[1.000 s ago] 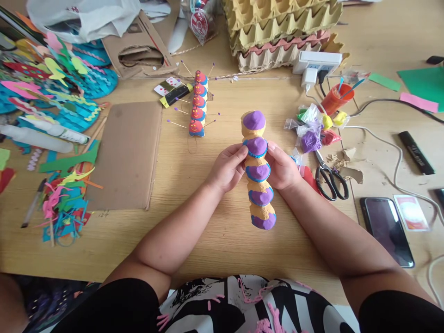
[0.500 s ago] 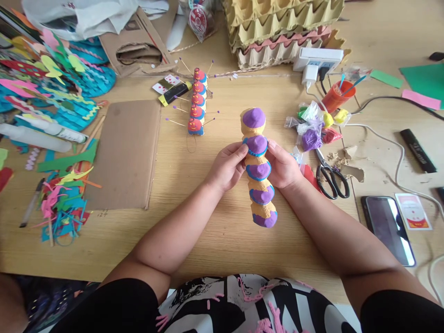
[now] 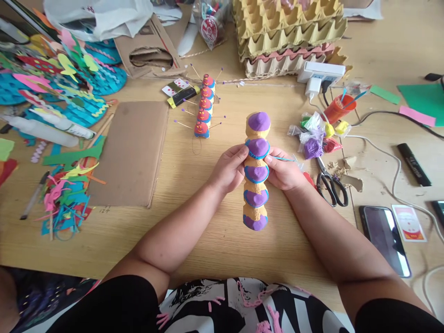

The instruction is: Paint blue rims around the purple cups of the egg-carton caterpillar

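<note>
A bumpy yellow-orange strip [image 3: 257, 174] with purple clay caps, several of them edged in blue, is held lengthwise above the table. My left hand [image 3: 229, 167] grips its left side near the second bump from the top. On the opposite side, my right hand [image 3: 283, 170] pinches the edge at about the same bump. A thin blue strand [image 3: 285, 159] sticks out to the right from my right fingertips. Farther back stands a similar strip with red caps, drawn faces and purple-tipped sticks [image 3: 205, 107].
Cardboard [image 3: 126, 152] and colourful paper scraps [image 3: 67, 196] lie at the left. Egg trays [image 3: 287, 37] are stacked at the back. On the right are bagged clay [image 3: 313, 147], an orange cup [image 3: 339, 109], scissors [image 3: 331, 185], cables and a phone [image 3: 385, 238].
The purple-capped strip has turned slightly and hangs straighter. A blue strand now shows at my right fingertips. The whole view has shifted a little.
</note>
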{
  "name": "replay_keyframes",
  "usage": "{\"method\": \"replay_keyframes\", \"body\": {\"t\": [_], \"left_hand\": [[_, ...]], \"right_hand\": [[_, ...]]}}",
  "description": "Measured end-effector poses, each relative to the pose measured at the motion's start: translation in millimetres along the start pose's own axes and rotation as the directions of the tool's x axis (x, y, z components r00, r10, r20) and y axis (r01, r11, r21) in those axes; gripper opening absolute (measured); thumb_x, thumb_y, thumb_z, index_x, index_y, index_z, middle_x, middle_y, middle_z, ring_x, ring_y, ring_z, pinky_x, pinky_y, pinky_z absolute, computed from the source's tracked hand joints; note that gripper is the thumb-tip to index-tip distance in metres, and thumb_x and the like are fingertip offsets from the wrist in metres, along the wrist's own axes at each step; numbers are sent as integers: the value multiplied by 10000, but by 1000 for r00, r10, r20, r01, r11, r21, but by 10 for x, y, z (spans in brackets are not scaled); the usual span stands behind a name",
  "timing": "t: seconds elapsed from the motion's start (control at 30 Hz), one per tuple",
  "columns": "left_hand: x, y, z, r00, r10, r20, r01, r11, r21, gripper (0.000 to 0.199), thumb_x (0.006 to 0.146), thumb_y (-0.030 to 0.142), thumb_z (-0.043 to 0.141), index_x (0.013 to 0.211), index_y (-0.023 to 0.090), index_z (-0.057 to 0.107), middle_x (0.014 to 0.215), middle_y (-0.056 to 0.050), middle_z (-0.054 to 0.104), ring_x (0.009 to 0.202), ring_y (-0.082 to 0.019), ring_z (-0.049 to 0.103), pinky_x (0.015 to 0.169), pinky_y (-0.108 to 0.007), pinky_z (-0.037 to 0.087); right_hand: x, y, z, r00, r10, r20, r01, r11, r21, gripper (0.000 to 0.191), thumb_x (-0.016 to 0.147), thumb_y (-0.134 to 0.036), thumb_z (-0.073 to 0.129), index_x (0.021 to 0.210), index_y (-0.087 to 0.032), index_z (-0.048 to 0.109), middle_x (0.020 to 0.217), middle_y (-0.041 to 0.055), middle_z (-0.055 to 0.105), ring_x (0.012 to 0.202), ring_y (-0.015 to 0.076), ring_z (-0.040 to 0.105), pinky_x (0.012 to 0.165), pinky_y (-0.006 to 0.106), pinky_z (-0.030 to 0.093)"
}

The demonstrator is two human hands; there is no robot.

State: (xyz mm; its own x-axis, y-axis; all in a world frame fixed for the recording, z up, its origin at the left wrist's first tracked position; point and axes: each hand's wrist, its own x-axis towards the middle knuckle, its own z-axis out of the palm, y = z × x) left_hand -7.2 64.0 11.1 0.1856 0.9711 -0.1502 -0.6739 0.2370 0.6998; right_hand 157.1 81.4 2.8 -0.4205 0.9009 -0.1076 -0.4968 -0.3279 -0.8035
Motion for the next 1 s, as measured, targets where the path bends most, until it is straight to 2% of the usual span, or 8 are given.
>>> {"method": "replay_keyframes", "body": {"t": [0.17, 0.3, 0.5, 0.73, 0.87, 1.0], "left_hand": [[0, -9, 5, 1000, 0, 5, 0, 998, 63, 468, 714, 663, 944, 804, 235, 776, 814, -52, 778, 954, -286, 772, 782, -375, 573], [-19, -7, 36, 1000, 23, 21, -25, 997, 72, 445, 668, 562, 1010, 896, 223, 833, 886, -35, 818, 870, -221, 767, 794, -343, 584], [-34, -32, 67, 998, 64, -24, -63, 997, 46, 419, 616, 481, 1051, 811, 182, 831, 817, -21, 813, 806, -164, 756, 809, -309, 578], [-31, -17, 51, 999, 11, 51, -11, 1000, 13, 466, 609, 530, 1046, 829, 177, 834, 801, -32, 808, 785, -180, 764, 790, -324, 585], [-29, -11, 62, 999, 42, 27, -42, 999, -5, 430, 637, 495, 1042, 822, 166, 836, 825, -34, 815, 801, -159, 758, 782, -293, 571], [-31, 5, 73, 1000, 10, 21, -10, 1000, -21, 469, 592, 515, 1056, 805, 173, 817, 806, -22, 799, 780, -157, 741, 767, -299, 571]], "right_hand": [[-12, -28, 20, 997, 22, -79, -21, 1000, 7, 385, 637, -456, 1025, 776, -223, 752, 697, -26, 717, 614, 125, 641, 665, 310, 613], [-22, -82, 60, 998, 48, -47, -48, 999, 6, 385, 644, -472, 1007, 766, -222, 740, 658, -40, 683, 568, 104, 586, 606, 282, 580], [-36, -124, 93, 996, 69, -53, -69, 998, -2, 405, 579, -461, 1035, 728, -227, 740, 618, -51, 656, 529, 98, 530, 529, 268, 493], [-31, -98, 38, 994, 83, -65, -86, 995, -41, 354, 623, -469, 999, 721, -252, 736, 628, -39, 660, 536, 117, 528, 556, 304, 512], [-24, -77, 12, 994, 92, -51, -94, 995, -31, 346, 603, -457, 1022, 755, -257, 783, 659, -36, 696, 571, 119, 572, 586, 292, 541], [-38, -92, 29, 995, 89, -33, -90, 996, -12, 343, 608, -455, 1026, 766, -258, 793, 659, -43, 697, 573, 106, 562, 588, 271, 532]]}}
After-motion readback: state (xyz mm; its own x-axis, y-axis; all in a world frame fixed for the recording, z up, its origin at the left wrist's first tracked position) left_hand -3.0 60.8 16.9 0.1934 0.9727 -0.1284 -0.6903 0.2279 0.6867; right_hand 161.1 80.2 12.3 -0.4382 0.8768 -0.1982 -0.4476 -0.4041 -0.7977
